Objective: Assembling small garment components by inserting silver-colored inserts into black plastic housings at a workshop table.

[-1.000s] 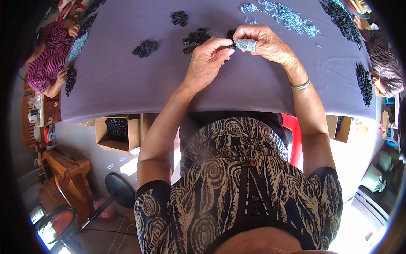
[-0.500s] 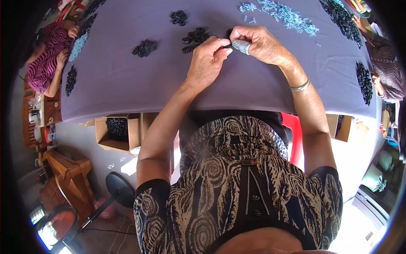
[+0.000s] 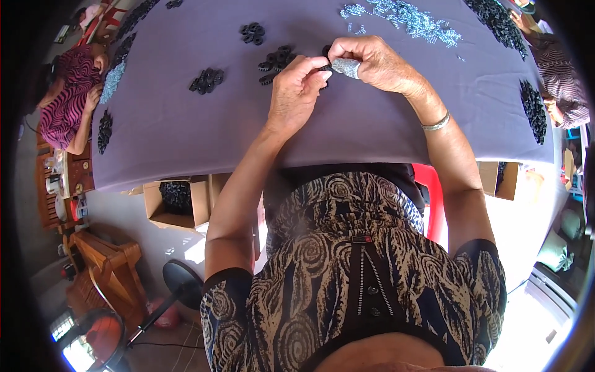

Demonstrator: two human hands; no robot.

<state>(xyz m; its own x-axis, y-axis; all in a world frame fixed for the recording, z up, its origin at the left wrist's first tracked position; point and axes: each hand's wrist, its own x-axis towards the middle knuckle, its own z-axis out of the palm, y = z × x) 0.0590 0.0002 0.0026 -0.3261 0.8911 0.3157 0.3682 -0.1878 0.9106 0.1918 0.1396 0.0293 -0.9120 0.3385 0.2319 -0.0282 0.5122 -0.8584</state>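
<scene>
Both my hands meet over the purple-grey tablecloth (image 3: 365,130). In the finger pinch of my left hand (image 3: 294,96) is a small black plastic part (image 3: 325,69). My right hand (image 3: 383,67) is closed against it, its thumb covered by a silvery-grey wrap (image 3: 345,67); what its fingertips hold is hidden. Just beyond the left fingers lies a cluster of black ribbed parts (image 3: 277,57). Two smaller clusters of black parts, one farther off (image 3: 252,33) and one to the left (image 3: 206,80), rest on the cloth. Small silvery springs (image 3: 415,23) are scattered beyond my right hand.
Another person (image 3: 71,99) sits at the table's left side, beside black parts and springs (image 3: 113,82). A second person (image 3: 563,74) is at the right, near long black heaps (image 3: 533,111). Under the table edge stands a cardboard box (image 3: 176,204) holding black parts.
The view has shifted slightly, so the table items appear a little left and higher. Both hands keep their pinch around the small black part, with little visible change.
</scene>
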